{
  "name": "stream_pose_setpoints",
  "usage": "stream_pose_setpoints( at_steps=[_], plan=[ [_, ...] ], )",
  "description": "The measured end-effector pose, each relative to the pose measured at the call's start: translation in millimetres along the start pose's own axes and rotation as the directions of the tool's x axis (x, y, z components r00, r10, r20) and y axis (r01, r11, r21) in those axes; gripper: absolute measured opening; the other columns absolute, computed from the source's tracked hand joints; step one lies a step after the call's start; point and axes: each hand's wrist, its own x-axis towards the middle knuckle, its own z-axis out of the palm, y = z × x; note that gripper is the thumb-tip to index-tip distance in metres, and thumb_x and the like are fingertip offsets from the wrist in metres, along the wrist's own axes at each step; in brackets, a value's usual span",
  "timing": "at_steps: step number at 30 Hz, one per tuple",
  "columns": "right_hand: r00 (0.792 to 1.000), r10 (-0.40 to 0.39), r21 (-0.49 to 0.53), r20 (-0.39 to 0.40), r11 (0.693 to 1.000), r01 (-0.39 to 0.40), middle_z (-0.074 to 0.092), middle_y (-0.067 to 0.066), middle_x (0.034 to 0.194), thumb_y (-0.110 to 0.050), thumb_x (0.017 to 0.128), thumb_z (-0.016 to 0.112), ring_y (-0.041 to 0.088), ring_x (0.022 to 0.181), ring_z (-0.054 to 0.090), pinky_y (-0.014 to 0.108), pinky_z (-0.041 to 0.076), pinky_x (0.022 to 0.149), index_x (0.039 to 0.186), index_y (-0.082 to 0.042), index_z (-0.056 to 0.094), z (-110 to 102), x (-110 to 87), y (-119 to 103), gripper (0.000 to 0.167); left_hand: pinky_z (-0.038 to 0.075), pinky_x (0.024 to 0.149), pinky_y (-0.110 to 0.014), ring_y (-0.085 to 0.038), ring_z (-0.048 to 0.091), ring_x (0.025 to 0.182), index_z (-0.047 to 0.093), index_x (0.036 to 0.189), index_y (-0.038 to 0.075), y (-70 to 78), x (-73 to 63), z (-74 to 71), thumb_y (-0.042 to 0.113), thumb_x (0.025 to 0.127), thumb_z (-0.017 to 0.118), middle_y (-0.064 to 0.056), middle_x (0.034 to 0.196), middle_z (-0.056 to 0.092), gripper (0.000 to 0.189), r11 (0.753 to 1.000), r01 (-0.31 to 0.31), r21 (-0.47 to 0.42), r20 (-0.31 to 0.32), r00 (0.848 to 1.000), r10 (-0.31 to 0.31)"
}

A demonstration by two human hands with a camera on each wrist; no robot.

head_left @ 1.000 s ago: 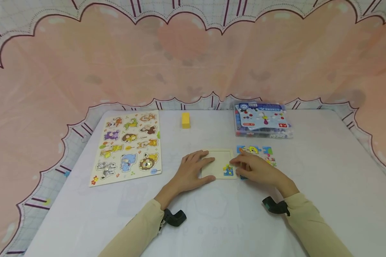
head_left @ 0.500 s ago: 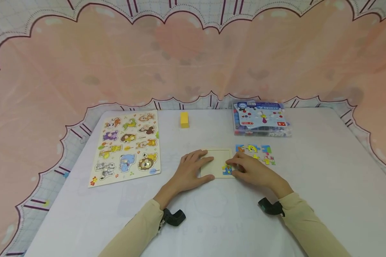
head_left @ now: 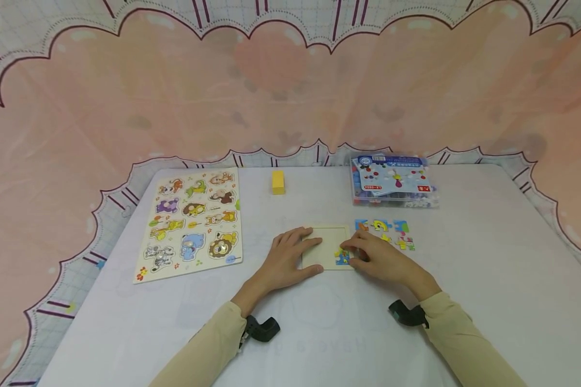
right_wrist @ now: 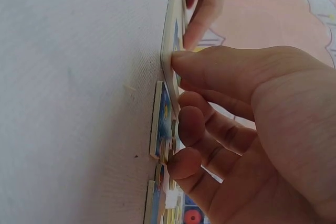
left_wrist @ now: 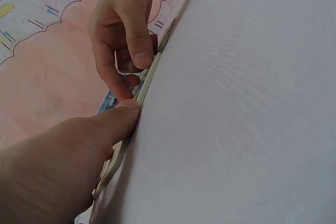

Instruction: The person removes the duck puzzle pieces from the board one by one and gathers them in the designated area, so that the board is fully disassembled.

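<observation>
On the white table lies a shallow wooden puzzle tray (head_left: 326,247). A blue and yellow jigsaw piece (head_left: 342,259) sits in its near right corner. My left hand (head_left: 288,258) rests on the tray's left side, fingers and thumb spread along it. From the right, my right hand (head_left: 384,259) reaches over the tray's edge with bent fingers. Its index fingertip touches the piece, and in the right wrist view its thumb (right_wrist: 210,66) touches the tray's rim. No piece shows lifted in it. Loose jigsaw pieces (head_left: 401,226) lie right of the tray, partly hidden by this hand.
An animal peg puzzle board (head_left: 189,226) lies at the left. A yellow block (head_left: 278,183) stands at the back. Behind the loose pieces is a clear plastic case (head_left: 394,181) with a printed label. A patterned cloth (head_left: 290,97) hangs behind the table.
Since a second ago my right hand has shifted slightly left, its thumb moving from the loose pieces to the tray's right edge. Between half a second ago and now both hands look still.
</observation>
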Motion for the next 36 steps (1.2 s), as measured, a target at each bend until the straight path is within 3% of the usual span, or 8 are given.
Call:
stream_pose_setpoints(
  at_steps=[7,10,12,13,15,20,26,36],
  plan=[
    [1.000,0.026,0.010,0.003,1.000,-0.026,0.051,0.000,0.098,-0.018,0.088,0.066,0.011,0.079,0.047,0.022,0.040,0.065,0.120,-0.014,0.062,-2.4,-0.2,-3.3,0.032,0.024,0.110,-0.051,-0.024,0.029,0.139,0.049,0.138,0.025,-0.3,-0.5,-0.4,0.053,0.085,0.061,-0.003,0.149,0.037,0.061,1.000,0.000,-0.010,0.001,1.000,0.000],
    [0.999,0.032,0.022,-0.006,0.999,-0.032,0.051,0.000,0.099,-0.019,0.088,0.066,0.019,0.100,0.055,0.025,0.043,0.070,0.119,-0.015,0.061,-1.7,0.0,-3.4,0.031,0.024,0.110,-0.051,-0.024,0.029,0.139,0.050,0.138,0.025,-0.1,-0.7,-0.5,0.053,0.085,0.062,-0.003,0.149,0.037,0.061,1.000,-0.001,-0.013,0.001,1.000,0.001],
    [0.999,0.031,0.031,-0.019,0.999,-0.030,0.051,0.001,0.100,-0.019,0.089,0.065,0.028,0.120,0.051,0.028,0.043,0.074,0.118,-0.015,0.060,-0.9,0.2,-2.8,0.030,0.023,0.110,-0.051,-0.024,0.029,0.139,0.050,0.138,0.025,0.3,-0.8,-0.6,0.053,0.085,0.062,-0.003,0.149,0.037,0.061,1.000,-0.001,-0.014,0.001,1.000,0.001],
    [0.999,0.031,0.037,-0.026,0.999,-0.030,0.051,0.000,0.100,-0.019,0.089,0.065,0.030,0.121,0.050,0.029,0.043,0.074,0.117,-0.016,0.060,-0.7,0.1,-2.7,0.029,0.023,0.110,-0.051,-0.024,0.030,0.139,0.050,0.137,0.025,0.5,-0.9,-0.8,0.053,0.085,0.062,-0.003,0.149,0.037,0.061,1.000,-0.002,-0.015,0.001,1.000,0.002],
    [0.999,0.030,0.055,-0.041,0.998,-0.028,0.051,0.000,0.099,-0.019,0.090,0.064,0.029,0.118,0.051,0.028,0.044,0.074,0.115,-0.016,0.060,-0.7,0.3,-3.0,0.026,0.023,0.110,-0.051,-0.024,0.030,0.139,0.050,0.138,0.025,1.0,-0.9,-1.3,0.053,0.085,0.062,-0.003,0.149,0.037,0.061,1.000,-0.001,-0.014,0.003,1.000,0.001],
    [0.997,0.018,0.130,-0.076,0.992,-0.008,0.053,-0.004,0.094,-0.018,0.091,0.063,0.013,0.082,0.050,0.022,0.044,0.068,0.108,-0.017,0.059,-0.8,1.8,-4.0,0.018,0.024,0.110,-0.051,-0.024,0.030,0.139,0.050,0.137,0.024,1.1,-0.6,-1.2,0.052,0.085,0.062,-0.003,0.149,0.038,0.060,1.000,-0.006,-0.011,-0.006,1.000,0.006],
    [0.998,0.025,0.237,-0.054,0.971,-0.011,0.058,-0.005,0.088,-0.017,0.091,0.064,0.012,0.078,0.055,0.021,0.047,0.063,0.100,-0.018,0.055,0.0,3.8,-4.3,0.012,0.025,0.110,-0.050,-0.023,0.030,0.139,0.050,0.137,0.025,0.9,-0.1,-0.8,0.053,0.085,0.062,-0.003,0.148,0.038,0.061,1.000,-0.006,-0.004,-0.009,1.000,0.006],
    [0.996,-0.010,0.238,-0.093,0.971,0.032,0.059,-0.006,0.089,-0.013,0.090,0.063,0.011,0.083,0.057,0.022,0.049,0.069,0.095,-0.017,0.055,-5.5,0.8,1.9,0.011,0.025,0.109,-0.050,-0.023,0.031,0.139,0.051,0.137,0.025,0.8,-0.3,-0.7,0.053,0.085,0.062,-0.003,0.148,0.039,0.061,1.000,-0.009,-0.005,-0.013,1.000,0.008]
  ],
)
